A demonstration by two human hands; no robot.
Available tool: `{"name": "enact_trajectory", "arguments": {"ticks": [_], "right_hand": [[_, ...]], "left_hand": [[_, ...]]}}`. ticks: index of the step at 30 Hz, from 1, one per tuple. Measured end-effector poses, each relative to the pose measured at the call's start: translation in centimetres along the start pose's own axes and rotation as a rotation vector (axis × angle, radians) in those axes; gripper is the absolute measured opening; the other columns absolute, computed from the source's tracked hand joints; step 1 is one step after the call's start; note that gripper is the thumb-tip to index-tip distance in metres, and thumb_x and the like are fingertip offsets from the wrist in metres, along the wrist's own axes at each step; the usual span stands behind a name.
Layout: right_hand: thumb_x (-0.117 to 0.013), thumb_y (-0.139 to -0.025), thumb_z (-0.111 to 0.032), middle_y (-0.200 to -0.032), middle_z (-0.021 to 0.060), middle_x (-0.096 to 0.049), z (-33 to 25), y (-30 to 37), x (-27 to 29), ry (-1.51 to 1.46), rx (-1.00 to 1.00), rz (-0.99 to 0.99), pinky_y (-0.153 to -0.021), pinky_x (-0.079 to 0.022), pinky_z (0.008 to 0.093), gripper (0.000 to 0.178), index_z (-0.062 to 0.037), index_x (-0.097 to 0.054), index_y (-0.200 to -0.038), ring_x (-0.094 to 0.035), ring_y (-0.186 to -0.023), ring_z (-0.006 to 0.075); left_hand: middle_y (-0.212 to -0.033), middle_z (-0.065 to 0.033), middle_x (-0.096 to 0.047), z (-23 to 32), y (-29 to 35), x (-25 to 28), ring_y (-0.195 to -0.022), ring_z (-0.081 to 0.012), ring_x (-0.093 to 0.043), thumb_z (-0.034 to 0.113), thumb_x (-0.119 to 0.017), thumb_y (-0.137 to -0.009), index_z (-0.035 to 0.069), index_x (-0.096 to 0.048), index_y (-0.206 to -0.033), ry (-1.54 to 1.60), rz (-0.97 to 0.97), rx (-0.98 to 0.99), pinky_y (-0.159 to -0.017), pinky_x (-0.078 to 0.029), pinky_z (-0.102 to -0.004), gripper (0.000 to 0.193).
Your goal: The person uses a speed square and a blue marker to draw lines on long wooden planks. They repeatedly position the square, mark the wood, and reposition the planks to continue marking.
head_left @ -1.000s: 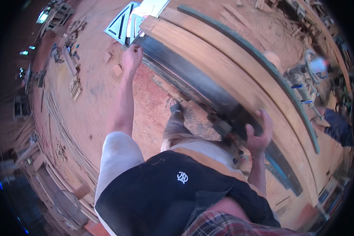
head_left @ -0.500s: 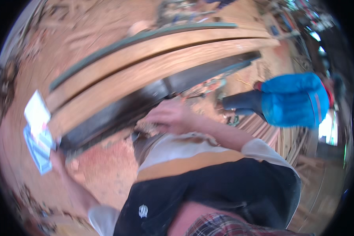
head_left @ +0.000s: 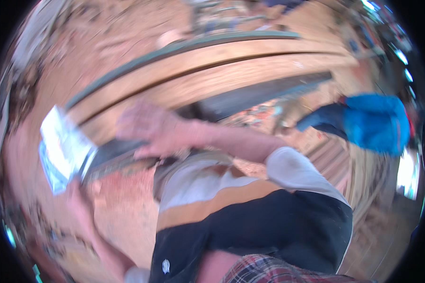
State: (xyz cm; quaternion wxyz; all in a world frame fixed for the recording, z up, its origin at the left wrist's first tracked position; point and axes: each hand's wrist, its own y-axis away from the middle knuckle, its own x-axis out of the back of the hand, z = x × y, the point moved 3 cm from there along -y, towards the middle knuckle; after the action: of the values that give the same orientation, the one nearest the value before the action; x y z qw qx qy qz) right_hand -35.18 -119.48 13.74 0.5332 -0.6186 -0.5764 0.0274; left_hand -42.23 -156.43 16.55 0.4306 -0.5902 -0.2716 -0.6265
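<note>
White rectangular sheet (head_left: 61, 132), just beyond my left hand (head_left: 77, 194), beside a pale-blue flat frame (head_left: 52, 173). My left fingers met its near edge; blur hid their opening and whether they gripped. My right hand (head_left: 156, 126), palm down, fingers loosely spread and nothing seen in it, hovered over or touched (I could not tell) the nearer long tan wooden beam (head_left: 250, 71).

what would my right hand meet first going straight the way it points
Your right hand would probably meet the nearer wooden plank first; depth is unclear, so it might pass over to the white sheet.
</note>
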Motion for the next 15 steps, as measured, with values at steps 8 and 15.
{"name": "enact_trajectory", "arguments": {"ticks": [8, 15], "right_hand": [[-0.075, -0.082, -0.061, -0.159, 0.0116, -0.043, 5.5, -1.6, -5.3, 0.215, -0.112, -0.441, -0.121, -0.02, 0.0595, 0.077, -0.0206, -0.058, -0.146, -0.031, -0.151, 0.034], [-0.066, -0.094, -0.05, -0.159, 0.0124, -0.042, 6.3, -0.7, -5.1, 0.235, -0.202, -0.456, -0.119, -0.022, 0.0593, 0.06, -0.0186, -0.058, -0.144, -0.032, -0.15, 0.0346]], "left_hand": [[-0.088, -0.0066, -0.061, 8.1, -6.5, -3.2, -0.086, -0.0307, -0.062, 0.013, -0.069, -0.086, 0.011, -0.059, -0.093, -0.121, 0.015, -0.33, -0.073, -0.051, -0.0456, 0.013], [-0.089, -0.0086, -0.061, 6.5, -5.7, -7.5, -0.087, -0.0302, -0.063, 0.02, -0.072, -0.09, 0.009, -0.064, -0.099, -0.003, 0.255, -0.017, -0.075, -0.051, -0.0424, 0.016]]}}
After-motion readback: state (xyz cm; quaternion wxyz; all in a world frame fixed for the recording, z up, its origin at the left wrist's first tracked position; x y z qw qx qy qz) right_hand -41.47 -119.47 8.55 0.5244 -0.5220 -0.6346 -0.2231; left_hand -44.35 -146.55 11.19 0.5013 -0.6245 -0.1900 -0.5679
